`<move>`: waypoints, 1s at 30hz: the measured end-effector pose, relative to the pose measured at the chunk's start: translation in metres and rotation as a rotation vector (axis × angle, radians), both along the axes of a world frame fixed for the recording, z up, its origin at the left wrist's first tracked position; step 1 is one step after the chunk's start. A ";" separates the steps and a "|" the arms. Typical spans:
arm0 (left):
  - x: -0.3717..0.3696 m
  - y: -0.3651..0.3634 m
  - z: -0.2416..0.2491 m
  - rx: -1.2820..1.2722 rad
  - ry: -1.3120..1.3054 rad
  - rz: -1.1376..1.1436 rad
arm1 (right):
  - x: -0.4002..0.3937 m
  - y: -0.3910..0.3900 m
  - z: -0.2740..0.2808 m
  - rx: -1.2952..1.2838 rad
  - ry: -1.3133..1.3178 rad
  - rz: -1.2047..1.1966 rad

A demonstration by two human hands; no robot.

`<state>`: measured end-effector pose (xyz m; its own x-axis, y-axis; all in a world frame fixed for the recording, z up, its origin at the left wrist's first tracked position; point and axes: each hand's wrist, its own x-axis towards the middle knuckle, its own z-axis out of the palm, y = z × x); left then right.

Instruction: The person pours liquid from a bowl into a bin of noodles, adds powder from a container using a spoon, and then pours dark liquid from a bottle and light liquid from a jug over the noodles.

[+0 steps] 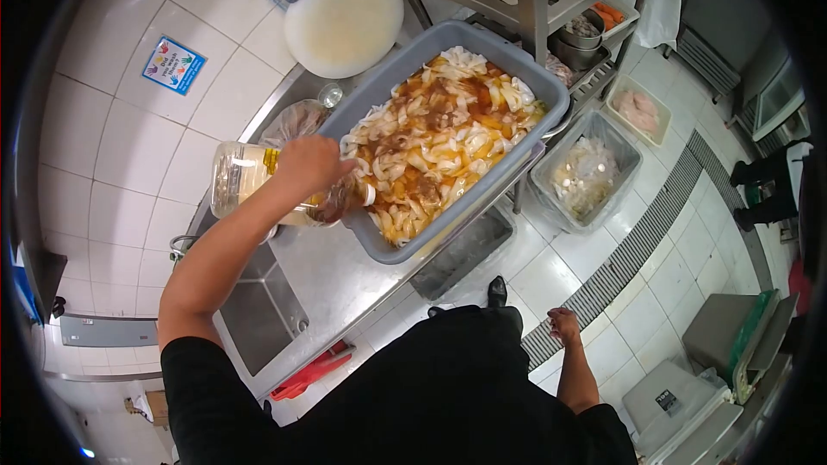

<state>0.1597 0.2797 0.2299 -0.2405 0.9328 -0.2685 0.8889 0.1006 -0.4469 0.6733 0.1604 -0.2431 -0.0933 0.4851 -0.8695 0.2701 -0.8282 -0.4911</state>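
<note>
Head view: I hold a clear jug (241,177) tilted on its side, left hand (312,165) fingers clenched around it, its mouth over the near left rim of a gray tub (466,226). Pale strips (444,142) in brown-orange liquid fill the tub on the steel counter (323,271). My right hand (564,325), lower right, hangs well apart, fingers curled; whether they grip anything, I cannot tell.
</note>
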 end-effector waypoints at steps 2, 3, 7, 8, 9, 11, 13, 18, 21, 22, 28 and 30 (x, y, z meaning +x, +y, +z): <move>-0.016 0.012 -0.007 0.035 0.027 0.009 | -0.001 0.002 0.000 -0.007 0.001 -0.001; -0.024 0.019 -0.010 0.070 0.052 0.019 | -0.001 0.002 0.001 -0.014 0.000 -0.003; -0.048 0.050 -0.019 0.159 0.110 -0.080 | -0.002 0.006 0.001 -0.019 0.010 -0.019; -0.052 0.059 -0.020 0.169 0.110 -0.052 | -0.001 0.006 0.001 -0.014 0.002 -0.010; -0.054 0.067 -0.019 0.179 0.109 -0.023 | -0.001 0.006 0.001 -0.009 -0.007 0.000; -0.056 0.083 -0.022 0.197 0.117 -0.035 | 0.001 0.004 0.002 -0.010 -0.023 -0.003; -0.054 0.098 -0.023 0.214 0.126 -0.047 | 0.002 0.003 0.000 -0.010 -0.038 -0.006; -0.035 0.138 -0.023 0.295 0.110 -0.162 | 0.006 -0.001 0.002 -0.012 0.006 -0.043; -0.016 0.164 -0.024 0.335 0.134 -0.286 | 0.006 -0.002 0.004 -0.002 -0.008 -0.046; -0.008 0.171 -0.024 0.333 0.130 -0.291 | 0.007 -0.003 0.004 0.004 -0.009 -0.049; 0.038 0.215 -0.015 0.337 0.108 -0.347 | 0.008 -0.010 0.007 -0.027 -0.055 -0.100; 0.049 0.222 -0.009 0.378 0.108 -0.432 | 0.010 -0.012 0.007 -0.036 -0.050 -0.105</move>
<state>0.2091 0.5014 0.2208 0.1756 0.9786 0.1072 0.8363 -0.0908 -0.5407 0.6828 0.1483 -0.2356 0.0004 0.4581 -0.8889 0.2047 -0.8701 -0.4483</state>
